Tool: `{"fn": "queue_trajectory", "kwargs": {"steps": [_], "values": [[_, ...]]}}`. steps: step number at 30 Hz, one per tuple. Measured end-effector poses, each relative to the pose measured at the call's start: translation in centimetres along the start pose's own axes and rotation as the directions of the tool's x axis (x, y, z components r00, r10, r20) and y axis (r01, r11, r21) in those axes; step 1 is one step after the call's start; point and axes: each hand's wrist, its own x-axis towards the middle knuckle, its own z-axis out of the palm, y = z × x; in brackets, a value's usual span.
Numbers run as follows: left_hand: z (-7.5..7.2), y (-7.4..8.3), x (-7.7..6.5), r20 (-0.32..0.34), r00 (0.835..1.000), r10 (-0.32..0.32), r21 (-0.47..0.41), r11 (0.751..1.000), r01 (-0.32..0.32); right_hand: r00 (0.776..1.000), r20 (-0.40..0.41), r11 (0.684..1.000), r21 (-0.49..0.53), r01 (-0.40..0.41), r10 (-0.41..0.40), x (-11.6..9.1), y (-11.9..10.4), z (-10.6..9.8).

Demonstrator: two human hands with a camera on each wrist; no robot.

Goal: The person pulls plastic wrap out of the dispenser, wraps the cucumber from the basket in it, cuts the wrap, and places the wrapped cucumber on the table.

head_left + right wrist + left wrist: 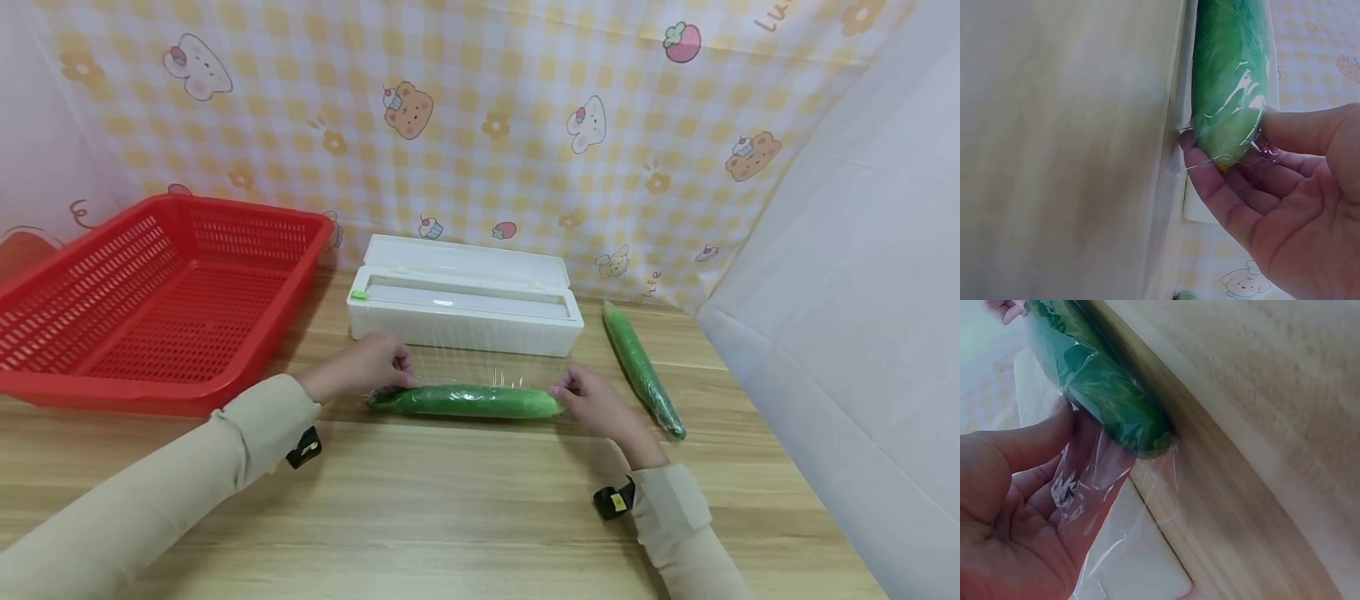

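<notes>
A green cucumber lies crosswise on the table, covered in clear plastic wrap. A sheet of this film runs from it back to the white wrap dispenser, whose lid stands raised. My left hand is at the cucumber's dark end, pinching the film between thumb and fingers; loose film hangs past the tip in the left wrist view. At the pale end, my right hand grips the wrapped tip, thumb on one side and fingers on the other.
Right of the dispenser lies a second cucumber, also wrapped in film. A red plastic basket stands at the left. Behind the wooden table hangs a yellow checked cloth, with a white sheet at the right.
</notes>
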Motion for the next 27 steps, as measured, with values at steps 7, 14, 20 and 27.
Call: {"fn": "queue_trajectory", "kwargs": {"steps": [7,14,20,27], "values": [[-0.1,0.5,0.3,0.03,0.999,-0.033,0.063,0.998,0.031,0.999,0.012,0.996,-0.075,-0.042,0.043,0.3,-0.8,0.0],[-0.1,0.8,0.6,0.036,0.999,-0.018,0.073,0.997,0.015,1.0,-0.017,0.977,-0.214,0.02,-0.024,0.8,-1.7,0.4],[0.0,0.6,0.8,0.022,1.0,0.018,0.079,0.997,-0.019,0.964,-0.113,0.931,-0.309,0.196,-0.241,0.2,-3.2,0.1],[0.1,0.5,1.0,0.005,1.0,0.028,0.109,0.994,-0.028,0.96,0.051,0.884,-0.378,0.275,-0.277,0.1,-4.3,1.2]]}}
